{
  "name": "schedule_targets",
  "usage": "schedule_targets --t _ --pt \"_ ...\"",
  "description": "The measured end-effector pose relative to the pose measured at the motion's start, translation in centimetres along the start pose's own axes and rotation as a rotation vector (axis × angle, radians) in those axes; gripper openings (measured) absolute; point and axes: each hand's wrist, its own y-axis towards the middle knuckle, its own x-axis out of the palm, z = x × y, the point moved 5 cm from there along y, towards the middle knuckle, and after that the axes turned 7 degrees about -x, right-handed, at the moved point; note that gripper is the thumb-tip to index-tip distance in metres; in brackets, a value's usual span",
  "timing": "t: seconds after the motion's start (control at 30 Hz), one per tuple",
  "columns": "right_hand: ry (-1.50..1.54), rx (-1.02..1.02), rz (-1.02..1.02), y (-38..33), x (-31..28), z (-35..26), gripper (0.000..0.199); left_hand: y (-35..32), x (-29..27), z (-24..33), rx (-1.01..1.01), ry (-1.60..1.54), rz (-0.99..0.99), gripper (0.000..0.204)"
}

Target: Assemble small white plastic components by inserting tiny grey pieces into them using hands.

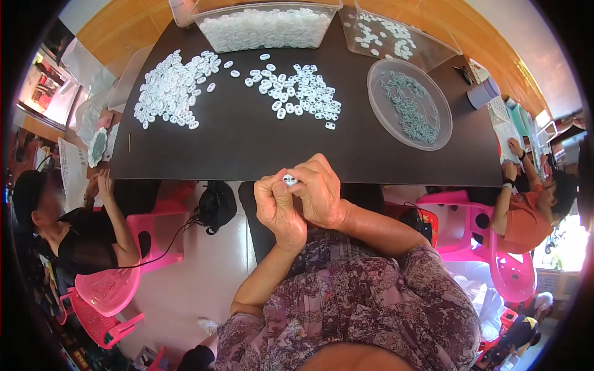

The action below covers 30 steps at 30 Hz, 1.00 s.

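Head view, one frame only. Dark brown rectangular tabletop (247,148) fills the upper middle of what I see, set on a pale tiled floor with orange wall panels behind it.

Items on the table, as I count them:
- loose heap of small white oval plastic pieces (170,89), far left of the top;
- second, thinner scatter of the same white pieces (300,91), centre;
- clear rectangular plastic tub filled with white pieces (263,28), far edge, centre;
- clear shallow rectangular tray (427,52) with a few white pieces, far edge, right;
- round clear plastic bowl holding grey-green small parts (408,102), right of the centre scatter and apart from it.

Hands, at the near table edge:
- left hand (278,207), fingers curled in tight, thumb and forefinger pinching one small white oval plastic piece (289,180);
- right hand (322,191), fingers folded, touching the left hand and closing on the same piece from the right side.
The piece sits between both sets of fingertips, just over the table's near edge, well apart from the heaps. I cannot tell whether a second part is held with it; the fingers hide most of it.

Surroundings:
- pink plastic chairs (148,241) below the table on the left, more on the right;
- a person in a black top (80,241) seated left;
- a person in an orange top (526,219) seated right, hands at the table's right end;
- black bag (216,204) on the floor by the table edge.
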Motion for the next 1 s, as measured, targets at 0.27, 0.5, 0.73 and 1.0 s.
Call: schedule_targets --t 0.27,0.5,0.73,1.0 --pt "0.03 0.072 0.03 0.7 -0.4 -1.3 0.04 -0.6 0.3 1.9 -0.04 -0.148 -0.043 0.021" --pt "0.036 -0.002 0.063 1.3 -0.4 -1.6 0.038 -0.9 0.1 2.9 0.069 0.05 -0.018 0.02" --pt "0.042 -0.039 0.066 1.2 0.2 -0.9 0.034 -0.2 0.0 2.5 0.196 0.24 0.014 0.019" --pt "0.034 0.102 0.059 1.3 -1.7 0.4 0.026 0.7 0.6 1.5 0.009 0.166 -0.09 0.024"
